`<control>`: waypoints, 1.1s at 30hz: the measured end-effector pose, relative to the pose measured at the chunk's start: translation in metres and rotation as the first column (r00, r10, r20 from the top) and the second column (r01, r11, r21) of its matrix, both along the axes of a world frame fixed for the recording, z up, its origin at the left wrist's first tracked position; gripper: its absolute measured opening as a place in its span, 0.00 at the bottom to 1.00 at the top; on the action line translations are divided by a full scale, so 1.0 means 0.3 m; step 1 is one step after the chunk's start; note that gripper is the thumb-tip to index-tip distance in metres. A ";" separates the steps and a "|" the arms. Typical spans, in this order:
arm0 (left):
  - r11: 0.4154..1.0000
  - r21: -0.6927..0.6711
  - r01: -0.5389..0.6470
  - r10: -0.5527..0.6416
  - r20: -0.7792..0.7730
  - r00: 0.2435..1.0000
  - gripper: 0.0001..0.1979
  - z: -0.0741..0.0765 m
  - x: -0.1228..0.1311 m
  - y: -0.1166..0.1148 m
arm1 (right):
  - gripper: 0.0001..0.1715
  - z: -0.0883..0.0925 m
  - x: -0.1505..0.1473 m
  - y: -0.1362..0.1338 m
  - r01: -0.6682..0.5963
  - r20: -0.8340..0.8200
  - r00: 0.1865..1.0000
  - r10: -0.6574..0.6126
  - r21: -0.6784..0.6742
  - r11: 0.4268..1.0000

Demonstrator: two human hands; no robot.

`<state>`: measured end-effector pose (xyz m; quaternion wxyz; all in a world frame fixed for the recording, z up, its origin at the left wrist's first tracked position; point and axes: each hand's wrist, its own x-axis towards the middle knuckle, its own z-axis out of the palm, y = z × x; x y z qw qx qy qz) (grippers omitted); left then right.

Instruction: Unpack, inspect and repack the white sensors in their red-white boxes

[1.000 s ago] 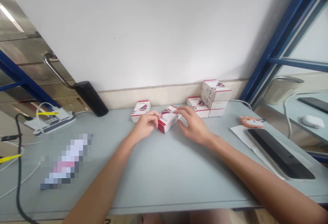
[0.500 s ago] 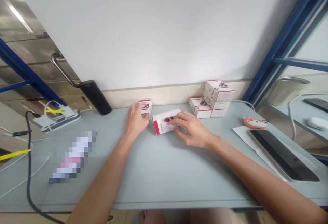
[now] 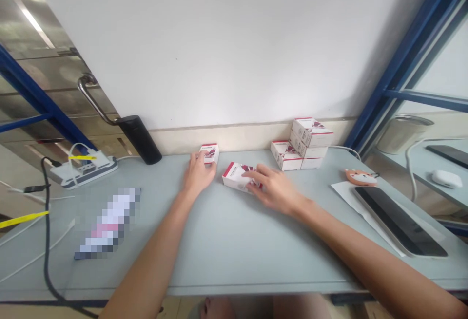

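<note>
Two small white boxes with red edges and a dark red print lie near my hands on the grey table [image 3: 215, 241]. The left box [image 3: 209, 151] is close to the wall, and my left hand [image 3: 199, 173] has its fingers and thumb around its near part. Nearer to me, the right box [image 3: 237, 177] lies at a slant. My right hand [image 3: 280, 187] grips its right end, fingers on top; the thumb side is partly hidden. Behind and to the right stands a stack of matching boxes [image 3: 310, 139] against the wall.
To the right are a dark phone [image 3: 400, 221] on white paper and an orange animal-face item [image 3: 361, 178]. On the left stand a black cylinder [image 3: 139, 139] and a power strip [image 3: 87, 168] with cables. A blurred-out item [image 3: 109, 224] lies at front left.
The right box has turned under my right hand, so its red end now points away to the left and its long side faces me. My left hand stays at its box.
</note>
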<state>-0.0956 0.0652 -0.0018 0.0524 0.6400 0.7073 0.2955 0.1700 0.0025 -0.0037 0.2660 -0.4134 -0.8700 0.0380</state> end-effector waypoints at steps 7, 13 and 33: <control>0.997 0.058 0.058 -0.062 0.082 0.995 0.20 -0.033 -0.027 0.021 | 0.21 0.005 0.002 -0.020 -0.246 -0.051 0.967 0.248 0.049 0.968; 0.988 0.097 0.120 -0.132 0.132 0.982 0.21 -0.068 -0.059 0.051 | 0.22 -0.038 -0.071 0.054 0.143 0.086 0.986 -0.144 0.022 0.989; 0.976 0.159 0.146 -0.171 0.152 0.974 0.39 -0.105 -0.159 0.066 | 0.22 -0.046 -0.397 0.256 0.288 0.065 0.957 -0.282 -0.092 0.953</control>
